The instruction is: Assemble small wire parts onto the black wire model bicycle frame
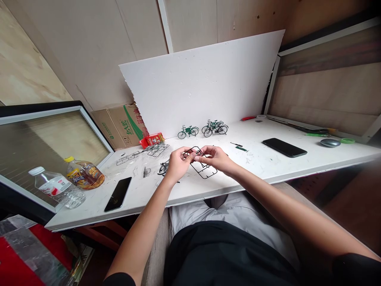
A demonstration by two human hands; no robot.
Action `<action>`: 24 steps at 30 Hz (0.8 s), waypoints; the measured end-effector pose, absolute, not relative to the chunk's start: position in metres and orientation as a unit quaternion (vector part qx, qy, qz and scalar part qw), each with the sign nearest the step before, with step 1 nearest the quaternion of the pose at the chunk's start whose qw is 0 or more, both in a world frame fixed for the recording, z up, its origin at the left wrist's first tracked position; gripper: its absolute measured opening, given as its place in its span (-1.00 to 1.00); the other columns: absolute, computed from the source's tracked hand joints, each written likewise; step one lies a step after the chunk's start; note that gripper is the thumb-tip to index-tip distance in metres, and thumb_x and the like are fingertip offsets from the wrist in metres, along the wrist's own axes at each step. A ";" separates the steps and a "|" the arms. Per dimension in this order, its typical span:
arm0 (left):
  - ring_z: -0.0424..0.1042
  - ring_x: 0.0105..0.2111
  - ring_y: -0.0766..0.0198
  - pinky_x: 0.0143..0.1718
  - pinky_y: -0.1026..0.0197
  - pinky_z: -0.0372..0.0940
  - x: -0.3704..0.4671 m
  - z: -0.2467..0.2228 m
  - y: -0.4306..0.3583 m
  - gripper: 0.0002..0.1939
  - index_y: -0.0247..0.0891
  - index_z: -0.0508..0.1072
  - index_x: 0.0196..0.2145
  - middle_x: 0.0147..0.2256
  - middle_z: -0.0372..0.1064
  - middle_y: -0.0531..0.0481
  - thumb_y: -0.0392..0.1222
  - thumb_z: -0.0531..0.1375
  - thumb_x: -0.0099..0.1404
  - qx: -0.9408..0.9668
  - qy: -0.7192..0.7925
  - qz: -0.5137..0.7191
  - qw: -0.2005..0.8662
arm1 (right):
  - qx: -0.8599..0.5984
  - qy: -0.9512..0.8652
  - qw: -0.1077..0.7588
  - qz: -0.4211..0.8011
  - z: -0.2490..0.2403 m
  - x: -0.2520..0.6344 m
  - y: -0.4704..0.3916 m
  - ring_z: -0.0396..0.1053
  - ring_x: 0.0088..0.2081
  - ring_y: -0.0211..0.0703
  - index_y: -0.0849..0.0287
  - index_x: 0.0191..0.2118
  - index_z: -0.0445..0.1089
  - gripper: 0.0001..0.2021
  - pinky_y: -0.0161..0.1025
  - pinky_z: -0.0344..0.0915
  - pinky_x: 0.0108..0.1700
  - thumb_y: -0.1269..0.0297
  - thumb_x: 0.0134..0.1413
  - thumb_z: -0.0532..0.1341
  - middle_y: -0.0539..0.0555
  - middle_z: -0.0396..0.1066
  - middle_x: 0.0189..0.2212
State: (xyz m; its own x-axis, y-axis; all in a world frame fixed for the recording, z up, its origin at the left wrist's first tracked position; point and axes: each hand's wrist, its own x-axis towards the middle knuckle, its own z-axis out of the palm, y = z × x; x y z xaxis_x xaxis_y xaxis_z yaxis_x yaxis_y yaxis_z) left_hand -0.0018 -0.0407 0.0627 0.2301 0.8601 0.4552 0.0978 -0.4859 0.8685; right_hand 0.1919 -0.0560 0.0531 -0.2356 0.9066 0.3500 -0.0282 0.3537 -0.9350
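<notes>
Both my hands up over the white table point(268, 167), holding a black parts frame point(200, 163) between them. My left hand point(176, 163) is closed, pinching the frame's upper left edge; my right hand point(214, 157) has its fingertips shut on the frame's top middle. Frame hangs just above the table near the front edge. More frames point(157, 149) lie behind-left. Two small model bicycles point(214, 127) stand by the white board. Black phone point(118, 194) left, another phone point(284, 147) right, bottles point(85, 174) far left.
</notes>
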 end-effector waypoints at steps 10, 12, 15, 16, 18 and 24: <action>0.60 -0.39 0.23 -0.32 0.22 0.52 -0.002 0.057 -0.035 -0.66 -0.33 0.59 -0.17 -0.28 0.60 -0.12 0.02 0.39 0.30 0.693 0.348 0.508 0.375 | -0.363 -0.695 0.515 0.345 0.050 0.196 -0.049 0.41 -0.29 -0.12 0.16 -0.23 0.59 -0.47 -0.17 0.30 -0.22 -0.29 0.22 0.27 0.11 0.58 -0.28; 0.59 -0.40 0.24 -0.32 0.22 0.51 -0.001 0.057 -0.036 -0.68 -0.32 0.59 -0.18 -0.27 0.61 -0.13 0.01 0.39 0.30 0.695 0.351 0.509 0.368 | -0.364 -0.704 0.509 0.337 0.048 0.198 -0.047 0.37 -0.31 -0.13 0.16 -0.22 0.61 -0.44 -0.17 0.27 -0.24 -0.29 0.28 0.19 0.09 0.56 -0.31; 0.58 -0.40 0.25 -0.33 0.22 0.51 -0.001 0.058 -0.037 -0.69 -0.33 0.59 -0.19 -0.27 0.61 -0.14 -0.01 0.39 0.30 0.692 0.355 0.511 0.366 | -0.370 -0.702 0.503 0.344 0.046 0.199 -0.045 0.36 -0.33 -0.13 0.15 -0.19 0.62 -0.43 -0.16 0.28 -0.25 -0.29 0.30 0.17 0.09 0.56 -0.33; 0.58 -0.41 0.25 -0.33 0.22 0.51 -0.001 0.058 -0.037 -0.69 -0.33 0.59 -0.19 -0.28 0.61 -0.14 -0.01 0.39 0.30 0.690 0.356 0.511 0.368 | -0.368 -0.700 0.503 0.350 0.046 0.199 -0.045 0.38 -0.31 -0.12 0.15 -0.18 0.62 -0.45 -0.16 0.30 -0.23 -0.28 0.28 0.20 0.10 0.57 -0.30; 0.58 -0.40 0.24 -0.33 0.22 0.51 -0.001 0.058 -0.037 -0.69 -0.33 0.59 -0.19 -0.29 0.60 -0.13 -0.01 0.39 0.29 0.689 0.354 0.511 0.372 | -0.354 -0.694 0.508 0.367 0.046 0.199 -0.045 0.45 -0.22 -0.07 0.14 -0.15 0.62 -0.50 -0.14 0.35 -0.15 -0.25 0.21 0.29 0.12 0.61 -0.21; 0.58 -0.37 0.23 -0.34 0.23 0.49 -0.001 0.055 -0.035 -0.71 -0.32 0.59 -0.19 -0.36 0.57 -0.10 -0.02 0.37 0.31 0.702 0.342 0.501 0.374 | -0.324 -0.654 0.510 0.454 0.048 0.198 -0.047 0.54 -0.11 -0.01 0.12 -0.04 0.61 -0.54 -0.08 0.42 -0.01 -0.12 0.08 0.45 0.16 0.63 -0.13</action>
